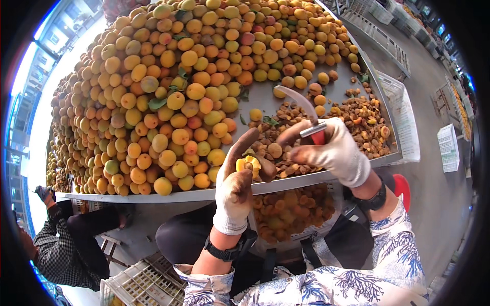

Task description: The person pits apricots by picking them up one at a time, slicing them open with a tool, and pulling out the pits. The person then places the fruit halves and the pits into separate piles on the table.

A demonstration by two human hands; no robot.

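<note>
1. The left grip (235,191), a gloved hand, is closed around a split fruit (248,166), pinching it between thumb and fingers; the fruit sits above the near rim of the metal counter (261,97), yellow flesh open, and its brownish centre looks like the stone
2. The right grip (337,153), also gloved, is wrapped around the red handle of a curved knife (301,99), whose blade rises up and to the left, clear of the split fruit
3. The step in hand seems to be opening the fruit and freeing its middle; with the blade turned away, the next move probably calls for the right fingertips to work at the opening while the left pinch stays firm and light enough not to crush the flesh
4. The counter's raised front edge runs under the work, with halved fruit (291,211) in a container (331,220) just below it, near the knees
5. Whole fruit (153,102) crowds the left side up to the rim, leaving little room there; brown pieces (365,120) spread beneath and beyond the right grip
6. Freer room lies in the air between the grips and over the bare metal strip beyond; the raised blade needs that space clear of the left fingers
</note>
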